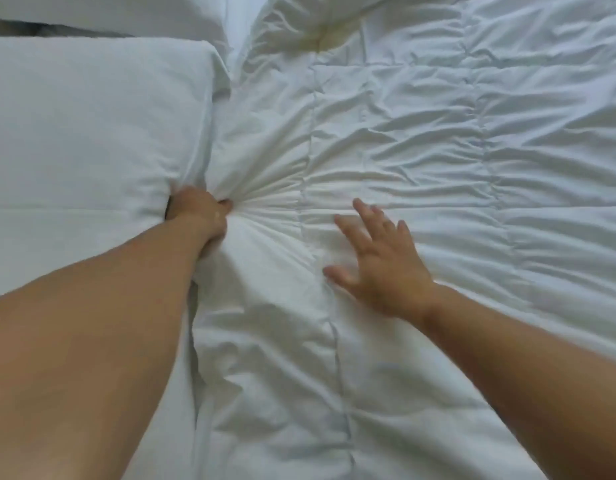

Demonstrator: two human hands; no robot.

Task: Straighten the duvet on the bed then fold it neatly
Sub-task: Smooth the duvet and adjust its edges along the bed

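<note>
A white quilted duvet (420, 140) covers most of the bed, wrinkled, with stitched seams running across it. My left hand (204, 216) is closed on a bunch of the duvet's edge beside a pillow, and creases fan out from the grip toward the right. My right hand (379, 258) lies flat on the duvet to the right of that grip, fingers spread, holding nothing. Both bare forearms reach in from the bottom of the view.
A white pillow (85, 140) lies at the left, touching my left hand. A second pillow (119, 12) sits behind it at the top left, with a dark strip (40, 29) between them. The duvet bunches up at the top centre (299, 26).
</note>
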